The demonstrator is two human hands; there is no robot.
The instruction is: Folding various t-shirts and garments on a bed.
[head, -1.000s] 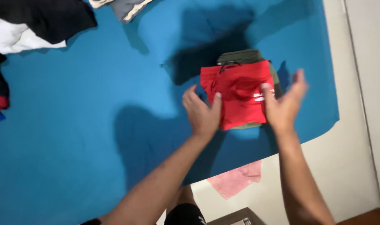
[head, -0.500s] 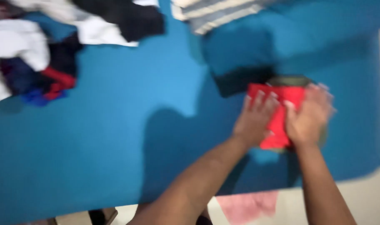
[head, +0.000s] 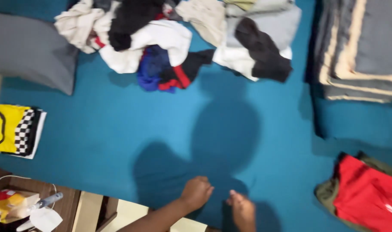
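Both hands hover empty over the blue bedsheet (head: 118,129), the left hand (head: 197,192) loosely curled, the right hand (head: 243,210) with fingers relaxed. The folded red fabric garment (head: 367,193) rests well off to their right, stacked on an olive one (head: 327,193); a heap of unfolded mixed clothes (head: 174,38) lies far ahead.

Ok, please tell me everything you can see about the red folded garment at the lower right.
The red garment is soft cloth, folded flat into a rough rectangle, with a small white print near its lower right part. It lies on top of a folded olive-green garment, whose edges show at its left and top. Both rest on the blue sheet. The picture edge cuts off part of it. Neither hand touches it; the right hand is nearer.
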